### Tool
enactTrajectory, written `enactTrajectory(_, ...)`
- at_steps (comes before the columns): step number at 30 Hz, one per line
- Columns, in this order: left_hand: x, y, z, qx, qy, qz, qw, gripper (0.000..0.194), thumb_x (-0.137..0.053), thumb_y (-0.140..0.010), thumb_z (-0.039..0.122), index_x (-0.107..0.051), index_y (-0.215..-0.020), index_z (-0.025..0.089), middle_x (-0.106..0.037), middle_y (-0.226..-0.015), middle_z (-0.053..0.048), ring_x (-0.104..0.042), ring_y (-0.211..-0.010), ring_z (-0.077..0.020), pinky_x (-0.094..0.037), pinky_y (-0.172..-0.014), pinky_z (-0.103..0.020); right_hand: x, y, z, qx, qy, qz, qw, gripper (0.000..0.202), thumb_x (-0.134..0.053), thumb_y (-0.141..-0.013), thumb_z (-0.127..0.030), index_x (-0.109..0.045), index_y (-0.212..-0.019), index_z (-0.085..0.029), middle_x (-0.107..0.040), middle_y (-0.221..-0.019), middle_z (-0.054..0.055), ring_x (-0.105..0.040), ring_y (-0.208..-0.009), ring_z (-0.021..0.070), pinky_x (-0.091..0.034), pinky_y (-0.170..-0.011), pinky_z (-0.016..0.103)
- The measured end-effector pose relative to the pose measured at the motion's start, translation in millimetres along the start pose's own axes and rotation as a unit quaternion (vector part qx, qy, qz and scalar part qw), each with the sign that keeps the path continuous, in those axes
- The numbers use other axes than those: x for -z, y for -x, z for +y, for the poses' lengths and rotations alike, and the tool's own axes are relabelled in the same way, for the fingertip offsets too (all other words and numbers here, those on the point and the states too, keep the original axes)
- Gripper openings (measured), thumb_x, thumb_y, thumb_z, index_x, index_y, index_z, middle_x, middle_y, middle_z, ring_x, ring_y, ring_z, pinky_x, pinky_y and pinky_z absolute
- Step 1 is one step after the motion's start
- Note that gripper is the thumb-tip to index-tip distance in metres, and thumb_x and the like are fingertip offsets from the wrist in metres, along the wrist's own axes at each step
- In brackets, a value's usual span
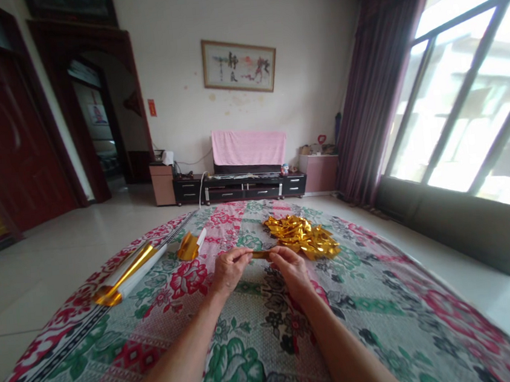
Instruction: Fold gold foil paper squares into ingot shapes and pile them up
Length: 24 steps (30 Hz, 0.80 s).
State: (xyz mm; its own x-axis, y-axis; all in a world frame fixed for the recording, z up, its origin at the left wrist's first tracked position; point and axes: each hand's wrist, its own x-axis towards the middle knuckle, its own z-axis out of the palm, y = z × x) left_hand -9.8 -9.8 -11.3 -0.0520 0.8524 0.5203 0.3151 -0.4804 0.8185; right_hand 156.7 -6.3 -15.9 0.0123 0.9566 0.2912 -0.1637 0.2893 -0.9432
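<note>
Between my two hands, just above the patterned cloth, stretches a short narrow strip of gold foil [260,255]. My left hand [232,269] pinches its left end between thumb and fingers. At the other end, my right hand [291,266] pinches it in the same way. Beyond my right hand lies a heap of folded gold foil pieces [303,234]. To the left of my hands rests a small curled piece of gold foil [188,246] with a white side showing. Farther left is a larger roll of gold and white foil sheet [129,274].
A floral cloth [238,375] covers the surface before me, its rounded edge near the tiled floor. Against the far wall stand a low black TV cabinet [243,189] and a pink-towel-covered screen [249,146]. A purple curtain [364,100] hangs beside the window on the right.
</note>
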Motion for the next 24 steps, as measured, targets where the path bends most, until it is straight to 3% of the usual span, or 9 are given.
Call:
enactTrajectory(5, 0.7, -1.1, -0.6, -0.107, -0.040, 0.049, 0.992, 0.015, -0.056, -0.076, 0.025, -0.070, -0.080, 0.020, -0.069, -0.086, -0.003, -0.063, -0.084, -0.0143, -0.049, -0.080, -0.024, 0.3, 1.7, -2.1, 0.022, 0.031, 0.014, 0.999, 0.030, -0.066, -0.064, -0.040, -0.067, -0.081, -0.016, -0.062, -0.072, 0.002, -0.051, -0.064, 0.0126, -0.042, -0.062, 0.025)
enactTrajectory(7, 0.7, -0.7, -1.2, -0.117, -0.053, 0.054, 0.990, 0.015, -0.056, -0.077, 0.025, -0.070, -0.081, 0.020, -0.067, -0.088, -0.004, -0.062, -0.085, -0.0139, -0.050, -0.078, -0.023, 0.5, 2.4, -3.2, 0.036, 0.050, 0.024, 0.998, 0.030, -0.065, -0.064, -0.040, -0.068, -0.081, -0.016, -0.063, -0.074, 0.003, -0.052, -0.066, 0.0134, -0.042, -0.063, 0.025)
enactTrajectory(10, 1.1, 0.5, 0.6, -0.090, -0.084, 0.041, 0.991, 0.015, -0.056, -0.077, 0.025, -0.070, -0.081, 0.021, -0.065, -0.092, -0.004, -0.061, -0.084, -0.0132, -0.050, -0.069, -0.020, 0.2, 2.4, -3.4, 0.045, 0.083, 0.036, 0.995, 0.026, -0.063, -0.064, -0.039, -0.068, -0.076, -0.016, -0.064, -0.072, 0.002, -0.052, -0.064, 0.0135, -0.041, -0.063, 0.025)
enactTrajectory(15, 0.1, 0.5, 3.2, -0.023, -0.160, 0.012, 0.987, 0.013, -0.057, -0.073, 0.020, -0.070, -0.074, 0.020, -0.065, -0.081, -0.003, -0.059, -0.079, -0.0131, -0.046, -0.077, -0.023, -3.2, 0.6, -1.2, 0.058, 0.190, 0.049, 0.979, 0.023, -0.057, -0.066, -0.036, -0.067, -0.072, -0.016, -0.064, -0.066, 0.001, -0.053, -0.060, 0.0145, -0.041, -0.059, 0.024)
enactTrajectory(19, -3.0, 0.1, -0.2, 0.044, -0.216, -0.007, 0.975, 0.016, -0.054, -0.072, 0.020, -0.070, -0.072, 0.020, -0.068, -0.075, -0.002, -0.060, -0.073, -0.0135, -0.043, -0.071, -0.022, -8.1, 0.1, -0.2, 0.071, 0.336, 0.071, 0.937, 0.021, -0.052, -0.068, -0.031, -0.068, -0.070, -0.019, -0.066, -0.067, 0.001, -0.057, -0.062, 0.0160, -0.040, -0.062, 0.024)
enactTrajectory(24, -5.6, 1.5, -2.1, 0.073, -0.290, -0.047, 0.953, 0.019, -0.053, -0.072, 0.021, -0.071, -0.076, 0.019, -0.070, -0.077, -0.005, -0.062, -0.073, -0.0168, -0.040, -0.065, -0.024, -12.0, -0.6, 2.9, 0.055, 0.463, 0.062, 0.882, 0.020, -0.050, -0.068, -0.023, -0.070, -0.070, -0.021, -0.068, -0.070, 0.002, -0.059, -0.066, 0.0159, -0.038, -0.062, 0.023)
